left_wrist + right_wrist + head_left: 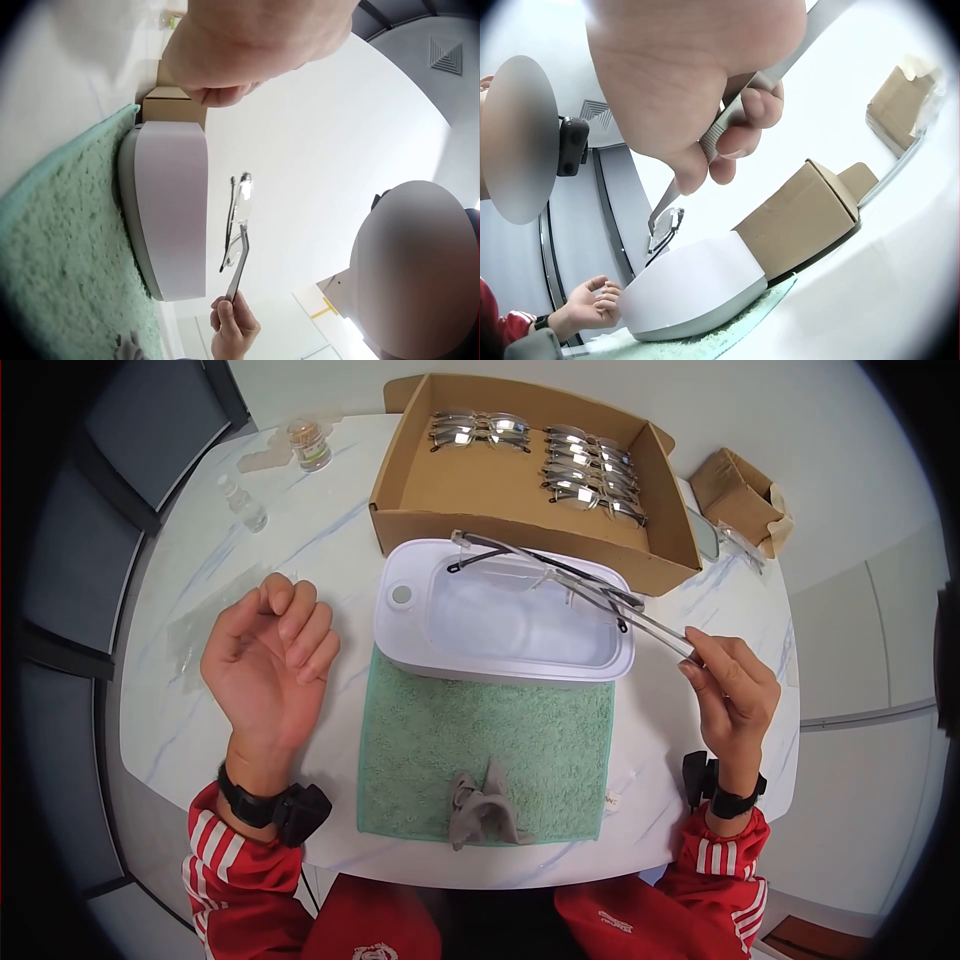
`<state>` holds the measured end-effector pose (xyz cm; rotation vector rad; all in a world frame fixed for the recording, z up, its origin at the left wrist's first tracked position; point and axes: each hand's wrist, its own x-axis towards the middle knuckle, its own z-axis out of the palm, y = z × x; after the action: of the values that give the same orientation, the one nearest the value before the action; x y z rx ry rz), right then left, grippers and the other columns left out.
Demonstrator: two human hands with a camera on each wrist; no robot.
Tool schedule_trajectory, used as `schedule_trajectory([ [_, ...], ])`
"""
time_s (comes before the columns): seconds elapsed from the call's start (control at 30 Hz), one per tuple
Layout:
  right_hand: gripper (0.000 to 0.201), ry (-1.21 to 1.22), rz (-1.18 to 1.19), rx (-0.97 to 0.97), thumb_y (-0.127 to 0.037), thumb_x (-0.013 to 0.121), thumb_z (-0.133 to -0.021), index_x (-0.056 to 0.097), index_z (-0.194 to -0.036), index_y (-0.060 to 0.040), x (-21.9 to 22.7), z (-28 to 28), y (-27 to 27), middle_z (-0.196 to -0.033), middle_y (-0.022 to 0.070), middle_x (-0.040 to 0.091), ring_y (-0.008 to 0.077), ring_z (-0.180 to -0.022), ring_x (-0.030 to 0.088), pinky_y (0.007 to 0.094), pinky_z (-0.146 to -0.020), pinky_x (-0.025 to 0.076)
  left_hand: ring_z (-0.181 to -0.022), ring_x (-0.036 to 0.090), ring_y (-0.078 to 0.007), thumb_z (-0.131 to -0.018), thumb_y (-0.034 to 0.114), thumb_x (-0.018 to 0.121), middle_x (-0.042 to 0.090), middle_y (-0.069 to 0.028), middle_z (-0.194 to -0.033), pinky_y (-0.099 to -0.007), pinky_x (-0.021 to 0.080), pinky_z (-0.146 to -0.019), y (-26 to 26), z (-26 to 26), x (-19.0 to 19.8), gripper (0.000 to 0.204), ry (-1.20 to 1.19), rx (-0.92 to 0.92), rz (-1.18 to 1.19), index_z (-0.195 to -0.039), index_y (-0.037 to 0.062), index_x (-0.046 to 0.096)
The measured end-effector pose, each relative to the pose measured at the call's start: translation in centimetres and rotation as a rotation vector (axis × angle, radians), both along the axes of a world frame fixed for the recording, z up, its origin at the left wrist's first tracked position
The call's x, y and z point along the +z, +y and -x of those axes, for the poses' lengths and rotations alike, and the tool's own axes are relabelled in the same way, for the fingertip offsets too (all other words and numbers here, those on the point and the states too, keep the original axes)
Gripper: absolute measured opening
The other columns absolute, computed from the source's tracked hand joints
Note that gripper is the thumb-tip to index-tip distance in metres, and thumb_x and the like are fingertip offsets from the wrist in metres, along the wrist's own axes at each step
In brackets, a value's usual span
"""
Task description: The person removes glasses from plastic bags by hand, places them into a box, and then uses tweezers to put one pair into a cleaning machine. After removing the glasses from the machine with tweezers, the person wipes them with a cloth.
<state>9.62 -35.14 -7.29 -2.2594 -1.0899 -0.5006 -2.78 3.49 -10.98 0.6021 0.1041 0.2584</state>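
My right hand (738, 685) pinches a pair of long silver tweezers (239, 271) with bent tips and a ridged grip. The tweezers reach leftward and meet a pair of eyeglasses (244, 196) with clear lenses and dark temple ends. These glasses hang above a white oblong tub (400, 642) that holds clear liquid. To the left of the tub, my left hand (272, 660) is raised palm up, fingers loosely curled, with nothing in it. Under the tub's near side lies a green towel (420, 760), and a crumpled grey cloth (480, 815) rests on its front edge.
Behind the tub, an open cardboard box (480, 485) holds two rows of eyeglasses (590, 470). A smaller carton (735, 495) stands at the back right. A small spray bottle (243, 505) and a lidded jar (310, 448) stand at the back left of the marbled table (165, 730).
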Motion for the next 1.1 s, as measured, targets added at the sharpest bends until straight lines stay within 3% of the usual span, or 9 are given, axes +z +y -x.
schedule_trajectory([
  [0.57,0.041,0.061,0.018,-0.028,0.005,0.076,-0.076,0.074,-0.117,-0.0035,0.26,0.37,0.21,-0.082,0.0123,0.069,0.0206,-0.068,0.066,0.0272,-0.061,0.05,-0.062,0.036,-0.0114,-0.1,0.024,0.047,0.039,-0.001,-0.075,-0.0253,0.032,-0.051,0.23,-0.53,-0.2,0.021,0.009,0.009,-0.016,-0.086,0.0083,0.043],
  [1.1,0.046,-0.05,0.138,-0.129,0.009,0.076,-0.076,0.073,-0.12,-0.0068,0.37,0.52,0.72,-0.088,0.0122,0.07,0.0217,-0.071,0.065,0.0293,-0.064,0.05,-0.059,0.035,-0.0102,-0.098,0.024,0.046,0.038,0.0002,-0.073,-0.0243,0.032,-0.05,0.13,-0.44,-0.18,0.02,0.055,0.033,-0.02,-0.086,0.0077,0.045],
])
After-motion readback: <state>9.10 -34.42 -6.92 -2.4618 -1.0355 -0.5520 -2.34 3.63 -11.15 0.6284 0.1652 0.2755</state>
